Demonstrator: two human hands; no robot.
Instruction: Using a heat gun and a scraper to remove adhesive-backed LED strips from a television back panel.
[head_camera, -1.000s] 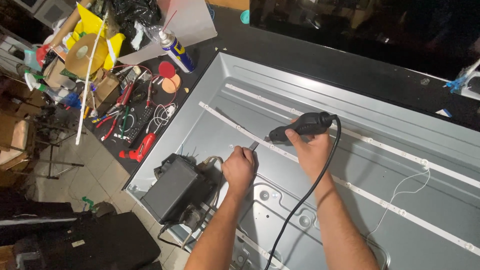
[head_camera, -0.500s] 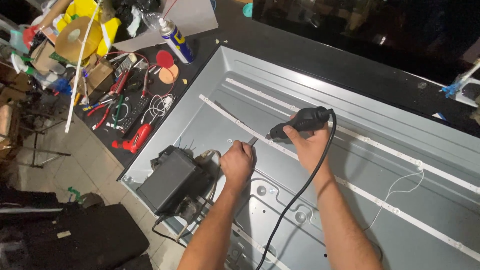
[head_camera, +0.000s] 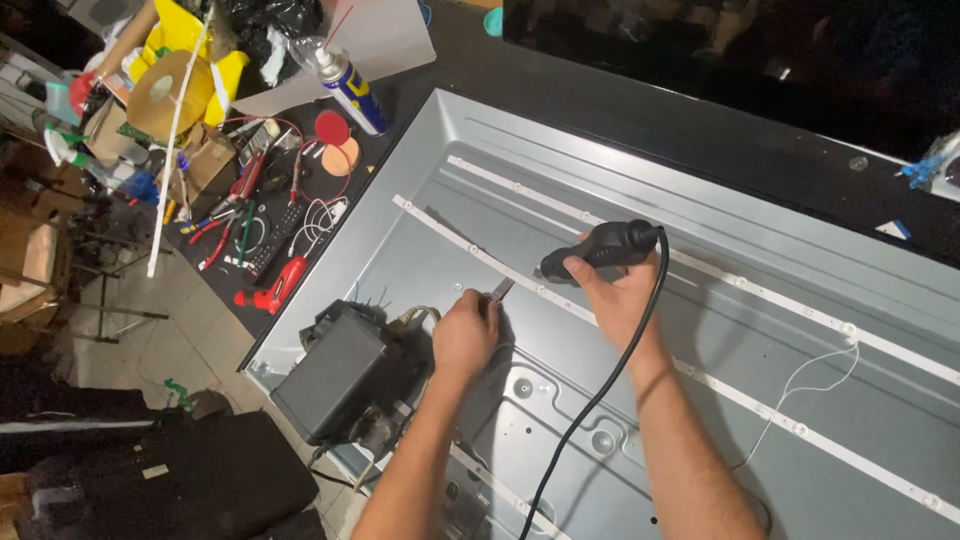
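We're looking down on a big grey metal panel (head_camera: 760, 300) that fills most of the view, lying on a dark bench (head_camera: 600, 80). Two long white strips cross it on the slant — the nearer strip (head_camera: 470, 252) runs right under both hands. At the panel's near-left corner sits a black box-shaped unit (head_camera: 335, 372) with cables curling out of it.

Now the hands. The right hand (head_camera: 612, 295) is wrapped around a black corded hand tool (head_camera: 600, 247), fingers closed on its body, its nose pointing down-left at the nearer strip; the black cord (head_camera: 600, 400) loops back along the forearm. The left hand (head_camera: 466, 332), just beside the black unit, is curled tight on a small flat metal blade (head_camera: 501, 289), whose tip meets the strip — whether it actually touches, we can't quite tell.

Off to the left, a blue spray can (head_camera: 348, 88), a red-handled tool (head_camera: 272, 288) and pliers lie in the clutter.
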